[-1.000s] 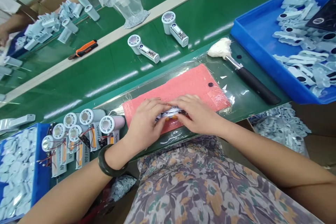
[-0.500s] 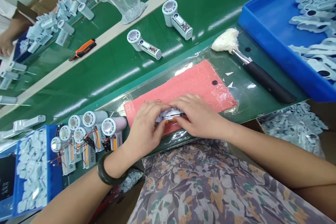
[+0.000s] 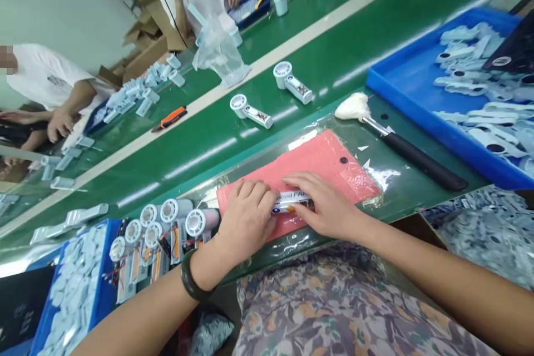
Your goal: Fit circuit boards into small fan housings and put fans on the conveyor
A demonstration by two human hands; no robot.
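A handheld fan [image 3: 292, 198] with lettering on its pale handle lies on its side on the red mat [image 3: 325, 158]. My left hand [image 3: 250, 217] is wrapped over its left end and hides the head. With curved fingers and thumb, my right hand [image 3: 321, 203] grips the handle's right end, where the open side shows metal and a small dark display. To the right of the mat lies a mallet [image 3: 421, 157] with a white-wrapped head and black grip. Several fans [image 3: 169, 211] with loose wires and orange parts stand left of my left hand.
Two fans [image 3: 252, 114] [image 3: 294, 86] lie on the green belt beyond the mat. A blue tray [image 3: 400, 86] of pale covers stands at right, a blue bin [image 3: 106, 267] of small parts at left. Orange-handled pliers [image 3: 173, 117] and a plastic bag [image 3: 221, 58] lie farther off. Co-workers sit opposite.
My view has tilted up, bringing co-workers into sight. My left hand has closed farther over the fan's left end, and more of the handle's lettering and display shows between my hands.
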